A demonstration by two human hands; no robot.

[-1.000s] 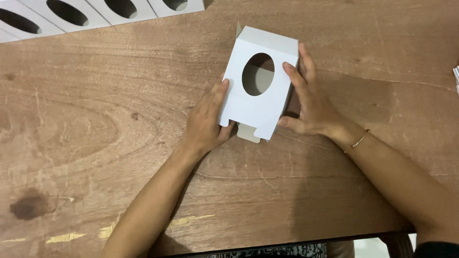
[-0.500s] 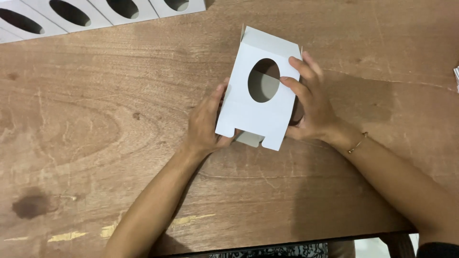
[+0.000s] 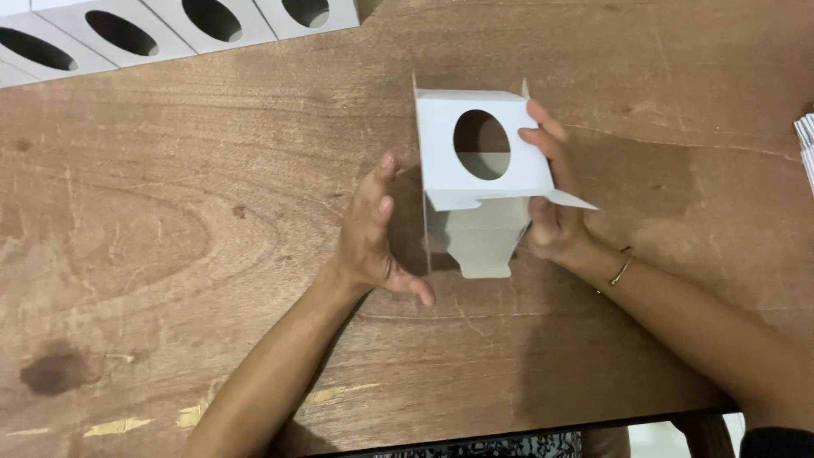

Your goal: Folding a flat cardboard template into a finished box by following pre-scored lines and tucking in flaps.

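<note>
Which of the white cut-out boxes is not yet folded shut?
The white box at table centre, held by the right hand, flaps loose; the left hand is beside it. The row of boxes top left looks closed.

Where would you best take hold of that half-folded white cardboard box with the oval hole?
Probably by the two side walls of the white cardboard box, hands coming from left and right: those walls stand upright, while the flaps at the near end hang loose.
</note>
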